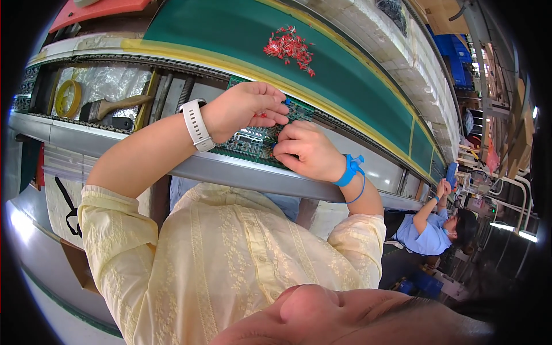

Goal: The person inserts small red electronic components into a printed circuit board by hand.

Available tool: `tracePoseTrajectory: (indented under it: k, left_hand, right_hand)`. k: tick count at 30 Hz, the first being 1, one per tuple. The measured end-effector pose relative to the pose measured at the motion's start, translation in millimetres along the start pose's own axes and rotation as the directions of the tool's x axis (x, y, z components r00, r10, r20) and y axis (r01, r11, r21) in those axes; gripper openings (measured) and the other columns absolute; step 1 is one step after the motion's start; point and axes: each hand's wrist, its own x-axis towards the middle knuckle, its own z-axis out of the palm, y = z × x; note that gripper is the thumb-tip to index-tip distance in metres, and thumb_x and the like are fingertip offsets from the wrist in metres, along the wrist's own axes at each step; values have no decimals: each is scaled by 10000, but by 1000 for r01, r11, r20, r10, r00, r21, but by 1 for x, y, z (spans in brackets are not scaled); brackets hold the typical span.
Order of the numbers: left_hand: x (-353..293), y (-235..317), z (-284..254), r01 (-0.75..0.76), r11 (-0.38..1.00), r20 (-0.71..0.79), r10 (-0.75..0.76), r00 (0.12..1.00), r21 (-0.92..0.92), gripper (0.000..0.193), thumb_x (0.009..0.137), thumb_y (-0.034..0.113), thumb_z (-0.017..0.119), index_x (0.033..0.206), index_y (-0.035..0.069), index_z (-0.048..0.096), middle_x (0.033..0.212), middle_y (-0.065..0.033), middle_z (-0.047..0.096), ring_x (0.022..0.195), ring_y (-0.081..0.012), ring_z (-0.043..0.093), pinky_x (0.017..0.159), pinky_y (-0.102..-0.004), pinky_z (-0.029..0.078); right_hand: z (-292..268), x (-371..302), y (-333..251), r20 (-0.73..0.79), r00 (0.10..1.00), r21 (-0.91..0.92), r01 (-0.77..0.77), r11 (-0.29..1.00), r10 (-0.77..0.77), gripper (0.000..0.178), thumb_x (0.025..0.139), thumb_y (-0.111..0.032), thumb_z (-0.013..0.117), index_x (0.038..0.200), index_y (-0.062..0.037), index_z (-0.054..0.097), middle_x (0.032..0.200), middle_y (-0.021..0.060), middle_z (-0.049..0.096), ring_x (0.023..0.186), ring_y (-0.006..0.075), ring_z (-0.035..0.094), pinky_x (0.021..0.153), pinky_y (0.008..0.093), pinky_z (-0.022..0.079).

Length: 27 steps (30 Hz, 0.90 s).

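A green circuit board (244, 145) crowded with parts rests on the rails in front of me, partly hidden under both hands. My left hand (250, 109), below a white watch, is closed over the board's far part. Red bits of small wire-leaded components show between its curled fingers. My right hand (307, 148), with a blue wrist strap (352, 171), has its fingers bent and pressed together at the board's right part. Whatever its fingertips hold is hidden. Beyond the hands, a pile of small red wire-leaded components (290, 50) lies on a green work surface (230, 37).
Left of the board, a roll of yellow tape (68, 98) and a wooden-handled brush (112, 107) lie between the rails. A metal rail (230, 172) runs along my side. At far right, another person (425, 230) in a blue shirt works with raised hands.
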Motion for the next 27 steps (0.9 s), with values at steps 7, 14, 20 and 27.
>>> tracePoseTrajectory:
  k: [7, 14, 20, 27]
  left_hand:
    - [-1, 1, 1, 0, 1000, -5, 0, 1000, -3, 282, 895, 188, 501, 1100, -4, 484, 1036, -115, 559, 916, -174, 587, 804, -282, 474]
    - [0, 0, 0, -1, 1000, -1, 1, 1000, -4, 287, 891, 183, 505, 1107, -5, 480, 1044, -115, 555, 922, -173, 584, 802, -282, 472]
    - [0, -1, -1, -1, 1000, 0, 1, 1000, 1, 288, 891, 180, 503, 1110, -5, 479, 1043, -109, 557, 920, -165, 583, 795, -274, 470]
    - [0, 0, 0, 9, 1000, -6, -9, 1000, -8, 285, 873, 175, 520, 1094, -2, 486, 1027, -92, 561, 918, -152, 582, 792, -262, 467]
  right_hand:
    - [0, 1, -1, -8, 1000, -6, 3, 1000, -3, 95, 672, -51, 665, 749, -89, 624, 794, 43, 548, 742, 235, 529, 654, 353, 425]
    - [0, 1, -2, -3, 1000, -16, 6, 1000, -6, 91, 675, -54, 664, 749, -89, 625, 796, 41, 550, 741, 230, 531, 651, 347, 426]
    - [1, 2, -3, -6, 1000, -42, 9, 999, -9, 98, 672, -64, 672, 753, -95, 628, 795, 36, 551, 739, 221, 538, 645, 344, 426]
    - [10, -2, -1, -95, 993, -101, 63, 993, -73, 80, 676, -96, 660, 720, -105, 593, 766, 27, 529, 677, 221, 526, 607, 339, 420]
